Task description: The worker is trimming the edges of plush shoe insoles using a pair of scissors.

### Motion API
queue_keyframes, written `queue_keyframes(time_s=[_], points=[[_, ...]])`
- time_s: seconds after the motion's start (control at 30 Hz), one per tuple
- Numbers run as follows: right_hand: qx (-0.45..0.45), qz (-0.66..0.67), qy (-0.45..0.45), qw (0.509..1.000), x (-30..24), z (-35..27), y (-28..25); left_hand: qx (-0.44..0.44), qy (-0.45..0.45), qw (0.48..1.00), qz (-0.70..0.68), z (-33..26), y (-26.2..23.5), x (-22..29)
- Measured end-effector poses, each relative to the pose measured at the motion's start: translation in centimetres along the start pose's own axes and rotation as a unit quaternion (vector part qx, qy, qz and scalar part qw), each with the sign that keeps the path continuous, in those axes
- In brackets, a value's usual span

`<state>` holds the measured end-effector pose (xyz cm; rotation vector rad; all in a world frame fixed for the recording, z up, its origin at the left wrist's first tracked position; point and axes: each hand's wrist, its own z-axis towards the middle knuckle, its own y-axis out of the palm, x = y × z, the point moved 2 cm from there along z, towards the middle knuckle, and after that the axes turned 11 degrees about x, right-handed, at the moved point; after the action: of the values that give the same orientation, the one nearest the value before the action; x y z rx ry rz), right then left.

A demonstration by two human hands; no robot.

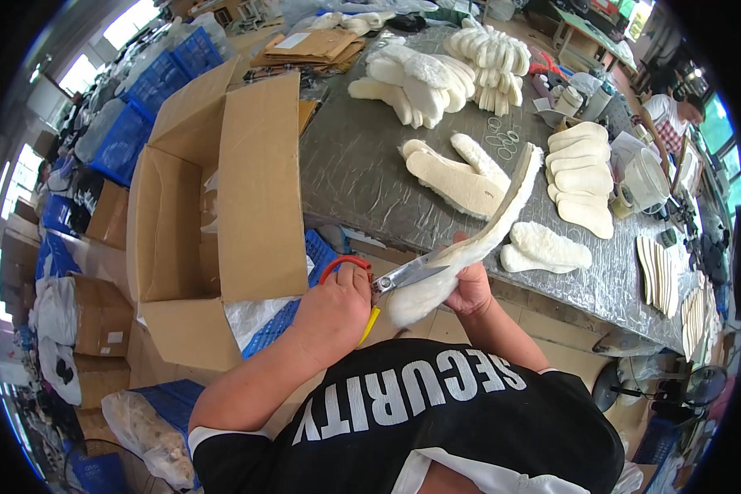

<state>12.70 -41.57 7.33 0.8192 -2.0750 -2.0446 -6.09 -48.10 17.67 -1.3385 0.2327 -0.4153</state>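
My left hand [335, 305] is closed around the red handle of a pair of scissors [410, 272], whose second, yellow handle hangs below. Its metal blades lie against the edge of a white fleece insole [511, 207]. Gripping that insole from underneath is my right hand [473, 290]. The insole curves upward over the table edge, and a fluffy white part [424, 300] hangs below the blades. Just beyond it, several fleece insoles [454, 181] lie on the table. A fluffy pair [545, 248] rests to the right of my right hand.
On the grey table [350, 177] are fleece heaps [420, 78], rows of flat insoles [580, 169], rubber bands [503, 138] and a white bucket [646, 179]. An open cardboard box [259, 198] stands left, near blue crates [117, 140]. A person [671, 119] is at the far right.
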Motion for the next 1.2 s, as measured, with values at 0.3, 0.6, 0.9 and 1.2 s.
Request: queue_keyframes(time_s=[0.3, 0.6, 0.9, 1.2], points=[[0.017, -0.01, 0.004, 1.0, 0.1, -0.1, 0.0, -0.047, -0.007, 0.999, -0.024, -0.4, 0.2, -0.2], [0.014, -0.075, -0.027, 0.997, 0.2, -0.3, 0.6, 0.094, 0.004, 0.995, 0.038, -0.2, 0.6, -0.5], [0.066, -0.064, 0.019, 0.996, 0.2, -0.6, 1.5, 0.158, 0.009, 0.98, 0.121, 0.0, 0.8, -0.3], [0.052, -0.068, 0.016, 0.996, -0.6, -0.5, 1.2, 0.042, -0.016, 0.999, 0.016, -0.3, 1.5, -0.2]])
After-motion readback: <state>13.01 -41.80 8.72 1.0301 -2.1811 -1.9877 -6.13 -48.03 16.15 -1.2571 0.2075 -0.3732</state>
